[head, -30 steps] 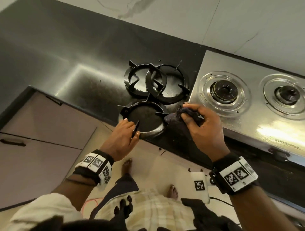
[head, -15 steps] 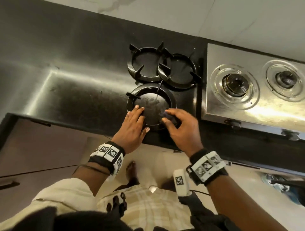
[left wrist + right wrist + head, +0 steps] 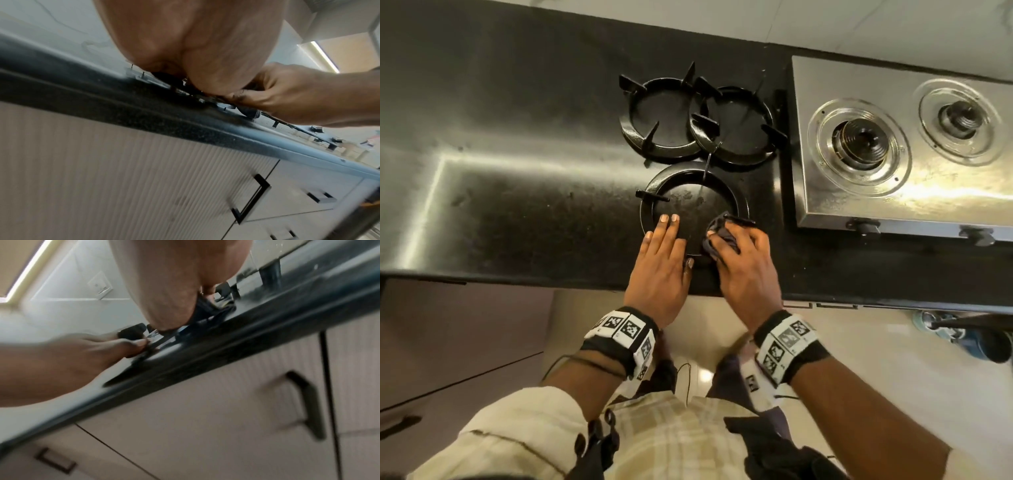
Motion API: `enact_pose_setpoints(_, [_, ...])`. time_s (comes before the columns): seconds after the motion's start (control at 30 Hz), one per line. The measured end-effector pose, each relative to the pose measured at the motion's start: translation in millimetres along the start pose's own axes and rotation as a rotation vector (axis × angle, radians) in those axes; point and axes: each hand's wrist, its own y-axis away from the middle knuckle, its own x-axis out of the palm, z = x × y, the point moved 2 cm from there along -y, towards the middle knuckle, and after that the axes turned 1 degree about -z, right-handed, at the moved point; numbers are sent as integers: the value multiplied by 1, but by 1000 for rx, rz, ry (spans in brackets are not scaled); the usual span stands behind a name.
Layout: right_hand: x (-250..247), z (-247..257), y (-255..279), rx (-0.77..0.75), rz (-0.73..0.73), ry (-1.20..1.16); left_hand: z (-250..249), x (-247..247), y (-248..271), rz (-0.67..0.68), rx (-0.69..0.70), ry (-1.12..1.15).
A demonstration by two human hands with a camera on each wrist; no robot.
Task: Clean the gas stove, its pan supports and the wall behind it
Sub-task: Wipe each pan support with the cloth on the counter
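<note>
My head view shows my left hand (image 3: 659, 270) spread flat on the pan support (image 3: 693, 209) by the counter's (image 3: 517, 212) front edge, my right hand (image 3: 744, 263) pinching a dark cloth (image 3: 717, 231) against its rim. Wrist views add only blurred cabinet handles (image 3: 249, 198) below.

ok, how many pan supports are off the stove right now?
3, all on the countertop left of the stove: back-left support, back-right support overlapping it, near support under both hands. None seem hidden.
</note>
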Motion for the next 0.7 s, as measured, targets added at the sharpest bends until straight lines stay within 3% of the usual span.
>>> enact_pose_setpoints(0.1, [18,44,8,127,-55,-104,-1,2,-1,15,-16,14])
enact_pose_setpoints(0.17, [24,55,9,118,-64,-150,2,1,1,27,-8,8])
enact_pose_setpoints(0.33, [1,-2,1,-190,30,-31,4,-4,-1,37,13,17])
enact_pose_setpoints(0.53, [-13,-30,20,-232,12,-105,12,-21,-11,139,85,58])
enact_pose_setpoints(0.7, [-58,-46,47,-185,-111,-340,29,-41,-18,98,-3,103])
